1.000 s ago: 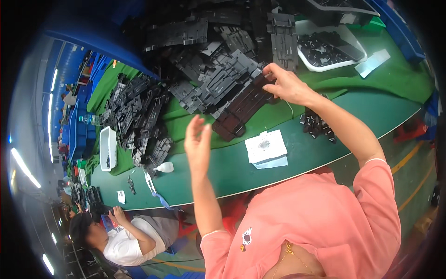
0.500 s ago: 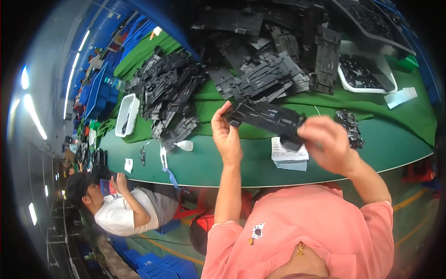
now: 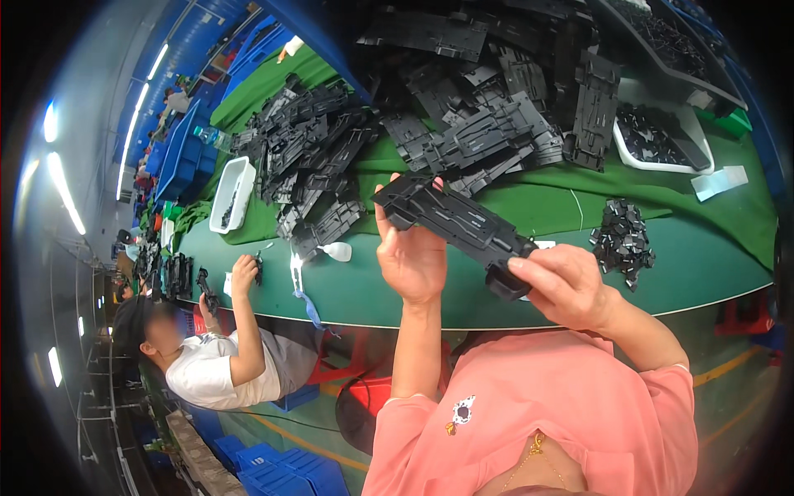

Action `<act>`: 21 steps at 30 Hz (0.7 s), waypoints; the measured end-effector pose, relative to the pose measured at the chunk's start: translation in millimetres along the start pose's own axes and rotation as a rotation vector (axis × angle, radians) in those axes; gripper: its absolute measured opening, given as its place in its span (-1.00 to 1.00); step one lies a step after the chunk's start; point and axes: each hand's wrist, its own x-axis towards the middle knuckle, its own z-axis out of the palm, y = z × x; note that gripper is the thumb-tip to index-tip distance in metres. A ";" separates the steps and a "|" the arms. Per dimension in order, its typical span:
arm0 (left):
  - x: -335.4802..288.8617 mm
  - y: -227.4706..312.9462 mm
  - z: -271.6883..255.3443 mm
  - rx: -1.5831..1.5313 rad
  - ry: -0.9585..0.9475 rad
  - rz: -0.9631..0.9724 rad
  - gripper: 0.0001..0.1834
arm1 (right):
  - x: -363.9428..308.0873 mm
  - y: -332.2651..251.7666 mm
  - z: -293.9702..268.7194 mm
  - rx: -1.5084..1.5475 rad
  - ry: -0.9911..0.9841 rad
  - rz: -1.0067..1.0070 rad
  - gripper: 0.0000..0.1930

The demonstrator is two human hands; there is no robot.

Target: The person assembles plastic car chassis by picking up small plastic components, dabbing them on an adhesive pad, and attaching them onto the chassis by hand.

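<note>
- Far left of the grip: a co-worker in a white shirt (image 3: 219, 364), seated at the same table (image 3: 364, 293); hands near small dark pieces.
- Left of the grip, beyond it: narrow white tray (image 3: 237, 183); to its right, a heap of black moulded parts (image 3: 310, 153) on green cloth (image 3: 542, 194).
- Left of the grip, nearer: white-and-blue item (image 3: 308, 304), kind unclear; just beside it, small white bottle-like object (image 3: 335, 251).
- Left hand (image 3: 413, 260): closed around the left end of a long black part (image 3: 467, 219), palm beneath; fingertips show past its far edge.
- Black part: held between both hands above the near table area, tilted, right end lower.
- Directly beyond the grip: a second, larger heap (image 3: 484, 136).
- Right hand (image 3: 566, 289): thumb and fingers pinched on the part's right end.
- Right of the grip: loose pile of small black pieces (image 3: 622, 244); farther off, white bin (image 3: 653, 167) holding similar pieces; pale slip (image 3: 719, 183) beside it.
</note>
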 end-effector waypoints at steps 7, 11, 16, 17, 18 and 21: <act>-0.2 -6.7 0.1 -0.088 0.033 -0.071 -0.41 | 1.7 -10.1 6.7 0.023 -0.086 -0.047 -0.55; -3.7 -5.4 2.8 -0.194 0.035 -0.133 -0.31 | 1.2 -9.1 5.7 0.016 -0.088 -0.027 -0.55; -5.6 8.1 6.8 -0.461 0.135 -0.236 -0.30 | 4.2 -2.2 -4.3 0.042 -0.046 0.073 -0.49; -6.2 8.3 3.2 -0.537 0.134 -0.242 -0.32 | 2.5 0.7 -6.6 0.052 -0.036 0.119 -0.49; -6.8 9.3 2.5 -0.615 0.135 -0.251 -0.33 | 0.3 2.3 -9.4 0.061 -0.026 0.168 -0.49; -11.9 11.9 12.6 -0.627 0.156 -0.367 -0.35 | -5.7 11.7 -23.1 0.095 -0.018 0.324 -0.44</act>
